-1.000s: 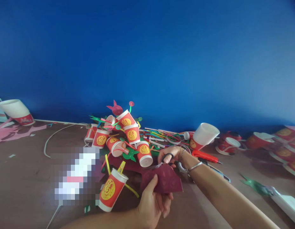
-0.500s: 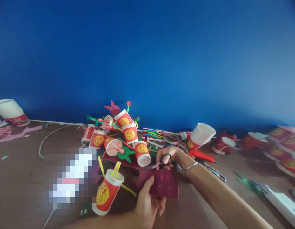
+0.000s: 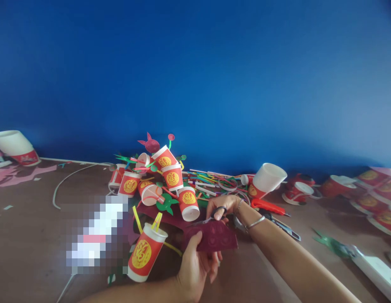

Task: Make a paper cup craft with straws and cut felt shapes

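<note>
My left hand [image 3: 195,269] pinches a dark maroon sheet of craft foam [image 3: 214,237] from below, thumb on top. My right hand [image 3: 222,206] grips small scissors [image 3: 211,218] with fingers through the black handles, blades at the sheet's upper edge. A silver bangle sits on that wrist. Just left of the sheet lies a red paper cup [image 3: 144,252] with yellow straws, tipped on its side.
A heap of red paper cups [image 3: 165,176] with foam flowers and coloured straws lies behind my hands on the brown table [image 3: 34,235]. A red utility knife [image 3: 267,206], a white cup [image 3: 267,179] and more cups sit at the right. A blue wall stands behind.
The maroon sheet has tilted flatter and shifted slightly in my left hand. My right hand with the scissors stays at its top edge.
</note>
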`<state>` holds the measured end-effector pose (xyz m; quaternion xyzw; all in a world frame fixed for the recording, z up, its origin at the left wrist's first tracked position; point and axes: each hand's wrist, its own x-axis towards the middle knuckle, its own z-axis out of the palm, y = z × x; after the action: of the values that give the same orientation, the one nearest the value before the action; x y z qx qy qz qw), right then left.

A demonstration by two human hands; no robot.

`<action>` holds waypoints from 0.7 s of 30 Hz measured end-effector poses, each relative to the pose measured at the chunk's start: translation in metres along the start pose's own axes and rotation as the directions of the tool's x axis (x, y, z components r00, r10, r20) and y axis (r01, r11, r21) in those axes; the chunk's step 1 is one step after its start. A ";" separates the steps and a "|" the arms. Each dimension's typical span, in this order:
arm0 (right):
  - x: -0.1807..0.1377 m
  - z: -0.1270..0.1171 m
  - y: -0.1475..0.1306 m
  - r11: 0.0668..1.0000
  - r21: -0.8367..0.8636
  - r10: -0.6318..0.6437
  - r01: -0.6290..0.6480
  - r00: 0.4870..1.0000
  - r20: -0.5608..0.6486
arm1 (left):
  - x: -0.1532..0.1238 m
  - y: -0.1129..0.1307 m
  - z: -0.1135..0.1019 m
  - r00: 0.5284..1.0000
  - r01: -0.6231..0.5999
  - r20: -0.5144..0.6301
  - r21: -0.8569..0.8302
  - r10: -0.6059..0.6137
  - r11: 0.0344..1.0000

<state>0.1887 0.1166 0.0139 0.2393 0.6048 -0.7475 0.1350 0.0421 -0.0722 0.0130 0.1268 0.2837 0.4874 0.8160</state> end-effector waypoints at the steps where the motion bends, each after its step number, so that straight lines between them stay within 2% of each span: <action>1: 0.000 0.000 0.000 1.000 -0.004 0.003 -0.003 1.000 -0.005 | 0.000 0.000 0.000 1.000 -0.004 -0.013 -0.008 0.004 1.000; 9: -0.001 0.003 -0.008 0.999 -0.007 0.037 -0.037 0.999 -0.009 | -0.002 0.003 0.004 0.958 -0.071 -0.283 -0.092 0.043 0.993; 15: 0.001 0.004 -0.013 0.996 0.000 0.086 -0.086 0.996 0.002 | -0.005 0.006 0.009 0.931 -0.027 -0.364 -0.136 -0.024 0.990; 21: 0.005 0.018 -0.030 0.996 0.000 0.086 -0.086 0.996 -0.027 | -0.002 0.004 0.008 0.925 -0.022 -0.377 -0.164 -0.042 0.986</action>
<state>0.1664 0.1064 0.0394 0.2752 0.5960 -0.7374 0.1589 0.0429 -0.0712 0.0222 -0.0395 0.3954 0.5202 0.7559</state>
